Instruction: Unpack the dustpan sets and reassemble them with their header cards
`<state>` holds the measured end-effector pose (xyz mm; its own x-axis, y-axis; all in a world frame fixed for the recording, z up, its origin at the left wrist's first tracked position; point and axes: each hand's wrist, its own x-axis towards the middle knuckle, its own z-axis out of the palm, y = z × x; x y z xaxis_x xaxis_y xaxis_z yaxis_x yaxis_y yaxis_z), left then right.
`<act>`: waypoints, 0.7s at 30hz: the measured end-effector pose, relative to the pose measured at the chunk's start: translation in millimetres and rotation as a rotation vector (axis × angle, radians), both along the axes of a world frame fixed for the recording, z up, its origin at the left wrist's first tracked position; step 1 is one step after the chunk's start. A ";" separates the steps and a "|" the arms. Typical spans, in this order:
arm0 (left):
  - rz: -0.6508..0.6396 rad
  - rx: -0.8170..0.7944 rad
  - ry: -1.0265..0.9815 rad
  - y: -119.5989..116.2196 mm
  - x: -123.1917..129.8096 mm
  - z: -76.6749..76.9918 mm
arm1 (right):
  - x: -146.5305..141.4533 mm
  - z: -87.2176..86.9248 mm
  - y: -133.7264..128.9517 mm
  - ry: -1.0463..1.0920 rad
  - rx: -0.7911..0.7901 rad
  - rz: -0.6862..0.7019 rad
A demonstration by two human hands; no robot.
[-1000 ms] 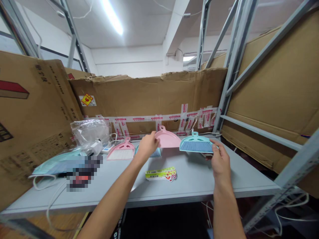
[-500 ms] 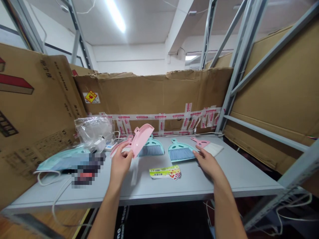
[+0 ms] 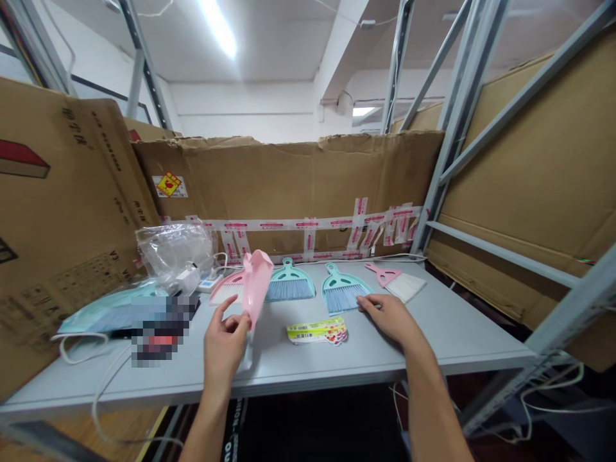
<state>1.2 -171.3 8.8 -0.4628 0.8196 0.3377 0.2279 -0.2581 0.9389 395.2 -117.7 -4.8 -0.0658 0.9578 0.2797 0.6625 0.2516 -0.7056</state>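
My left hand (image 3: 226, 337) pinches the edge of a pink dustpan (image 3: 256, 285), held tilted up above the tabletop. My right hand (image 3: 385, 314) lies low, fingers closed at the right corner of a mint-green dustpan (image 3: 342, 280). A brush with blue bristles (image 3: 341, 298) rests in that dustpan. Left of it sits another mint-green dustpan (image 3: 287, 268) with a blue-bristled brush (image 3: 290, 290). Partly hidden behind the raised pan is a pink brush (image 3: 228, 290). To the right lies a pink-handled brush with white bristles (image 3: 404, 284). Yellow printed cards (image 3: 317, 332) lie between my hands.
A clear plastic bag (image 3: 176, 250), a white power strip (image 3: 209, 282) and a light blue face mask (image 3: 113, 305) lie on the left. Cardboard (image 3: 279, 183) walls the back of the grey table (image 3: 298, 366); metal shelf posts (image 3: 433, 186) rise at the right.
My left hand has lowered and turned the pink dustpan more upright, edge-on. My right hand has shifted left along the green dustpan's corner. The view has moved slightly.
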 end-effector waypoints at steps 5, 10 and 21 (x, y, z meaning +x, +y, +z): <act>-0.026 0.008 -0.017 1.3 0.9 -3.2 | -4.0 2.4 -5.8 0.014 -0.030 0.169; -0.024 -0.030 -0.022 3.1 -2.6 -6.1 | -15.6 -0.6 -7.3 -0.060 -0.047 0.261; -0.034 -0.111 -0.030 4.5 -0.5 -2.4 | -27.8 -15.6 4.4 -0.171 0.007 0.220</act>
